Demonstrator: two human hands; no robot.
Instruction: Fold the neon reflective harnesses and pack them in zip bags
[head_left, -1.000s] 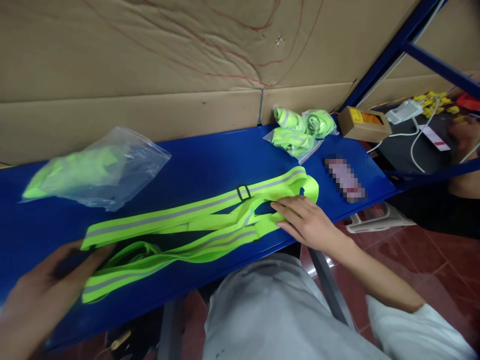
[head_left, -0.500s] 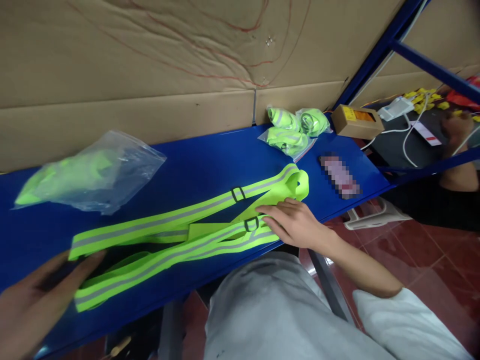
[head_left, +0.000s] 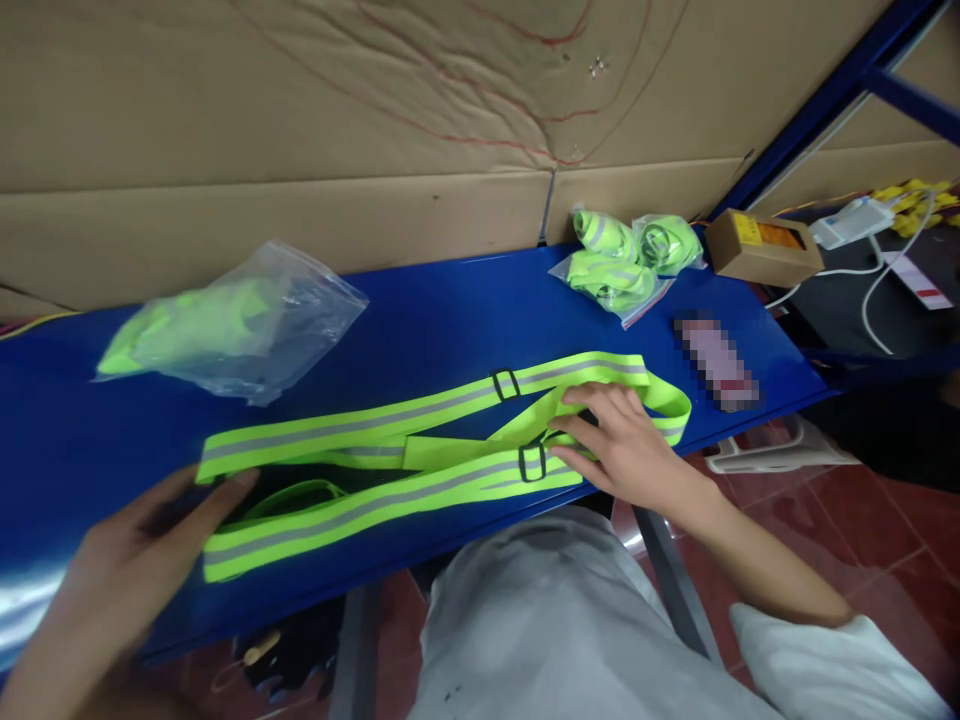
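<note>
A neon-yellow reflective strap (head_left: 360, 428) with a grey stripe lies in long loops over the blue table. Two black slide buckles show on it, an upper buckle (head_left: 505, 385) and a lower buckle (head_left: 532, 462). At the strap's left end, my left hand (head_left: 150, 545) has thumb and fingers closed on the upper band's edge; its fingertips are partly hidden. My right hand (head_left: 619, 440) grips the strap near its right end with bent fingers, just right of the lower buckle. Part of the strap is hidden under that hand.
An open clear bag (head_left: 315, 310) with yellow strap inside lies at the back left. Several bagged rolled straps (head_left: 611, 280) sit at the back right, near a cardboard box (head_left: 761, 250) and a blurred-out phone (head_left: 716, 362). A cardboard panel (head_left: 337, 220) stands behind the blue table (head_left: 450, 310).
The view has shifted left, so things appear further right. My right hand has moved in over the strap's right end, and the loop there has changed shape. The left hand stays at the left end.
</note>
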